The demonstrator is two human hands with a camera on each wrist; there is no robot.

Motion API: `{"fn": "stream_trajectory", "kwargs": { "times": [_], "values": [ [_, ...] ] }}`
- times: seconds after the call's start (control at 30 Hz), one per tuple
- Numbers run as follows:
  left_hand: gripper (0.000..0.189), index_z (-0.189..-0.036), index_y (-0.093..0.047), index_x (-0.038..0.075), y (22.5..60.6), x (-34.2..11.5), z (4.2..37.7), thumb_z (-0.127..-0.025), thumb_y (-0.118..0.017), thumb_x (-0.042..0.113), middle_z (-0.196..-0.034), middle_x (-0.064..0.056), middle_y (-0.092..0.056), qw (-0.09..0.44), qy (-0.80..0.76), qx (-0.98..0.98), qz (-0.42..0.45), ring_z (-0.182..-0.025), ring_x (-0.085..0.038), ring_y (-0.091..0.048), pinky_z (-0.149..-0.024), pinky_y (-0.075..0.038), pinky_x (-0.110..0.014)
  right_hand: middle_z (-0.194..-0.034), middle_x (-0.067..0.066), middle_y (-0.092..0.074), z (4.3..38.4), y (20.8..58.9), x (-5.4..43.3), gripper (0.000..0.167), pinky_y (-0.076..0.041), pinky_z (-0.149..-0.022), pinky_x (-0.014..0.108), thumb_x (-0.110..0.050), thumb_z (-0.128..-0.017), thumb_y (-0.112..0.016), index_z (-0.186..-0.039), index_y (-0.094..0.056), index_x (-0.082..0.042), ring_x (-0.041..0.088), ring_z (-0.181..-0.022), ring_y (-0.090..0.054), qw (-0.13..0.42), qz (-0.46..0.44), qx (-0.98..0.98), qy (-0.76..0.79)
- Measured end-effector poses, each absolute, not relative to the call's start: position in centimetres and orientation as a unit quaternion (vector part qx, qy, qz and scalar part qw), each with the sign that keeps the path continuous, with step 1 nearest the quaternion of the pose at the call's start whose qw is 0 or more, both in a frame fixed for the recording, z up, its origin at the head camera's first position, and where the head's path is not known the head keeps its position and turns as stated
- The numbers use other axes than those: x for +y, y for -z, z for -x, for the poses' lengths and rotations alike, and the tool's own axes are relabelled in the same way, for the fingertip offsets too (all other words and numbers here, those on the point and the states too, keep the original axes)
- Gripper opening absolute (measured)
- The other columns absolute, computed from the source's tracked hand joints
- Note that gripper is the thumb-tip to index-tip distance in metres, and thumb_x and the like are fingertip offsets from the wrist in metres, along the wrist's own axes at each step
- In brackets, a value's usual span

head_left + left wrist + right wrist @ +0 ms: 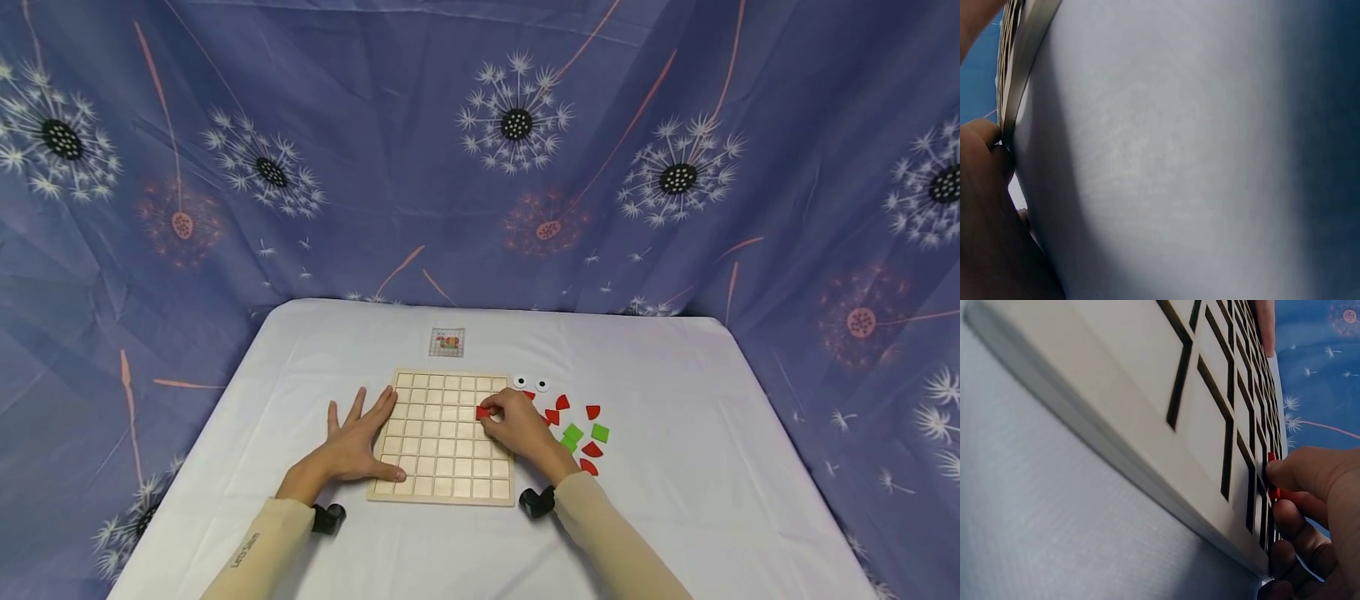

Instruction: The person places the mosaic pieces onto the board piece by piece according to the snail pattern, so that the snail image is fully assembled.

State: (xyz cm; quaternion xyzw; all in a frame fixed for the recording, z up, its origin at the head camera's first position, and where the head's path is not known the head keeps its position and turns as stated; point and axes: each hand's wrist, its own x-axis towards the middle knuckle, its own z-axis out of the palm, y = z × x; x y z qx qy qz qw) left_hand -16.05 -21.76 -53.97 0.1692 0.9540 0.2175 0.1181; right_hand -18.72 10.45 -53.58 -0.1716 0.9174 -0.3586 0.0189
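Observation:
A light wooden board [441, 465] with a grid of square recesses lies on the table. My left hand [347, 447] rests along its left side with fingers spread, the fingertips at the upper left edge and the thumb over the lower left corner. Between thumb and fingertips my right hand [522, 427] pinches a small red piece [482, 412] over the grid's right part. In the right wrist view the red piece [1272, 457] is at the recesses, partly covered by the thumb. The left wrist view shows mostly white cloth, with the board's edge [1030, 47] at upper left.
Right of the board lie several red quarter-round pieces [592, 450], green squares [600, 432] and two white eye discs [542, 384]. Some are partly behind my right hand. A small picture card [447, 342] lies beyond the board. A blue dandelion-print curtain [420, 167] surrounds the white-covered table [637, 358].

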Motion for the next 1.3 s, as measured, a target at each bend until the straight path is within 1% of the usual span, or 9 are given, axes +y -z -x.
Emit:
{"fn": "stream_trajectory", "kwargs": {
  "times": [0.27,0.57,0.8,0.97,1.07,1.2,1.23,1.3],
  "values": [
    [0.142,-0.166,-0.017,0.012,54.0,-21.9,16.2,-0.059,-0.084,0.076,-0.174,-0.008,-0.012,0.117,-0.219,0.954,-0.168,-0.157,-0.051,0.004,-0.111,0.018,-0.079,-0.103,0.004,-0.070,18.7,53.4,10.3,0.021,-0.053,-0.084,0.032,-0.012,-0.091,-0.074,-0.111,-0.078,-0.006,0.013,-0.091,-0.059,0.033,0.167,0.919,0.356],
    [0.141,-0.166,-0.017,0.011,53.7,-21.8,16.2,-0.060,-0.085,0.074,-0.174,-0.009,-0.013,0.118,-0.223,0.952,-0.173,-0.157,-0.052,0.003,-0.111,0.017,-0.079,-0.104,0.004,-0.069,18.7,53.5,10.4,0.022,-0.053,-0.084,0.033,-0.014,-0.092,-0.075,-0.112,-0.078,-0.006,0.014,-0.091,-0.058,0.036,0.166,0.919,0.356],
    [0.141,-0.166,-0.018,0.010,53.9,-21.7,16.0,-0.060,-0.086,0.073,-0.174,-0.010,-0.014,0.113,-0.223,0.952,-0.175,-0.157,-0.052,0.002,-0.111,0.017,-0.079,-0.109,0.005,-0.070,18.3,53.3,11.0,0.026,-0.054,-0.089,0.037,-0.016,-0.091,-0.076,-0.114,-0.077,-0.006,0.016,-0.098,-0.061,0.038,0.172,0.914,0.365],
    [0.140,-0.165,-0.019,0.010,54.0,-21.7,15.9,-0.059,-0.086,0.073,-0.173,-0.010,-0.015,0.108,-0.228,0.952,-0.175,-0.156,-0.053,0.002,-0.111,0.017,-0.079,-0.116,0.002,-0.069,17.3,52.8,12.2,0.031,-0.054,-0.094,0.040,-0.018,-0.090,-0.076,-0.120,-0.075,-0.009,0.017,-0.106,-0.061,0.036,0.177,0.916,0.357],
    [0.140,-0.166,-0.019,0.011,54.2,-21.8,16.0,-0.059,-0.085,0.074,-0.174,-0.009,-0.015,0.107,-0.225,0.953,-0.174,-0.157,-0.052,0.002,-0.111,0.017,-0.079,-0.117,0.000,-0.069,16.7,52.4,13.3,0.035,-0.053,-0.094,0.041,-0.019,-0.090,-0.077,-0.124,-0.073,-0.012,0.018,-0.108,-0.059,0.041,0.170,0.920,0.350],
    [0.140,-0.166,-0.018,0.011,54.2,-21.8,15.9,-0.060,-0.085,0.075,-0.174,-0.009,-0.014,0.108,-0.222,0.953,-0.174,-0.157,-0.052,0.002,-0.111,0.017,-0.079,-0.118,0.001,-0.069,16.2,51.9,15.1,0.039,-0.054,-0.096,0.043,-0.018,-0.089,-0.080,-0.127,-0.072,-0.012,0.020,-0.111,-0.059,0.043,0.171,0.923,0.342],
    [0.140,-0.166,-0.018,0.011,54.2,-21.8,15.9,-0.060,-0.085,0.075,-0.174,-0.009,-0.014,0.108,-0.222,0.953,-0.174,-0.157,-0.052,0.002,-0.111,0.017,-0.079,-0.119,0.002,-0.069,16.2,51.8,15.7,0.040,-0.052,-0.102,0.044,-0.018,-0.089,-0.080,-0.127,-0.072,-0.011,0.020,-0.113,-0.059,0.041,0.172,0.924,0.338],
    [0.140,-0.166,-0.019,0.011,54.1,-21.8,15.9,-0.060,-0.085,0.074,-0.174,-0.009,-0.015,0.108,-0.226,0.952,-0.175,-0.157,-0.052,0.002,-0.111,0.017,-0.079,-0.121,0.003,-0.068,16.1,51.6,16.8,0.041,-0.052,-0.104,0.045,-0.019,-0.089,-0.081,-0.128,-0.071,-0.011,0.021,-0.114,-0.059,0.041,0.170,0.927,0.331]
  ]
}}
